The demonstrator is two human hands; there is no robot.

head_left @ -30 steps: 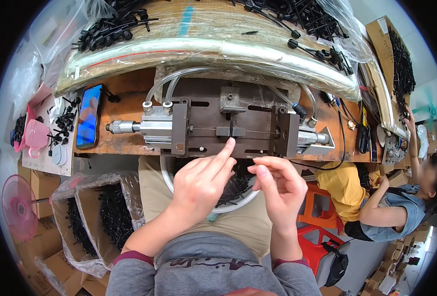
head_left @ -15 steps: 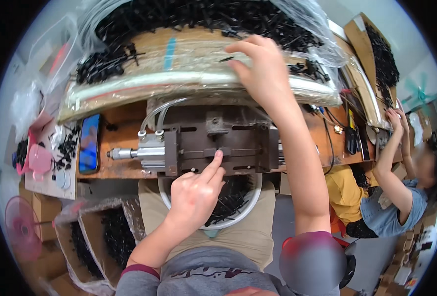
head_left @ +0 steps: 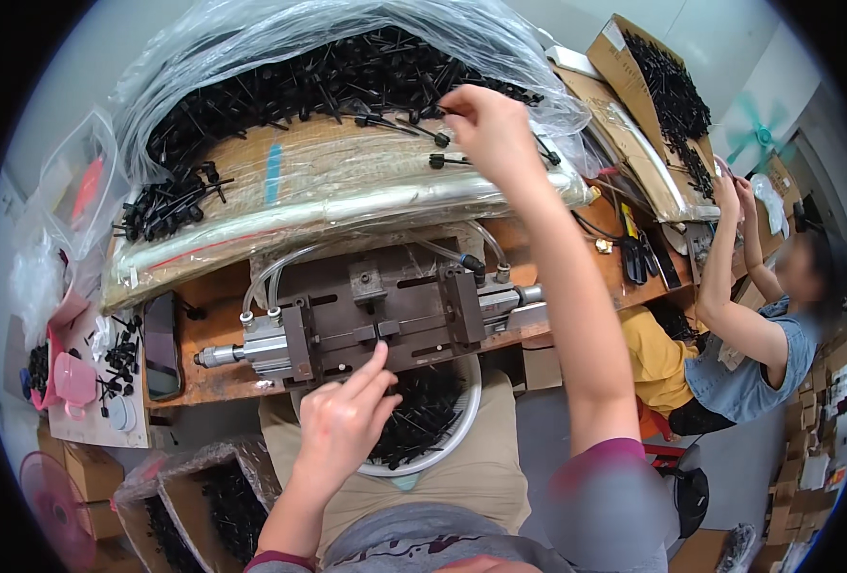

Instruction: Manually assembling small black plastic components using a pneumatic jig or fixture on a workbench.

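With the left hand (head_left: 347, 420) pressing an extended finger on the pneumatic press fixture (head_left: 375, 315), the right hand (head_left: 485, 124) should pinch one black plastic pin (head_left: 438, 160) cleanly from the far pile.

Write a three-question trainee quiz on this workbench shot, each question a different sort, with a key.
1. True or false: the right hand reaches into the pile of black parts in the clear plastic bag at the back of the bench.
2. Multiple choice: the left hand's forefinger points at
A) the dark phone
B) the front middle of the metal press fixture
C) the pink cup
3. Fill in: below the fixture, on the person's lap, sits a white ____ holding black parts.

Key: 1 true; 2 B; 3 bowl.
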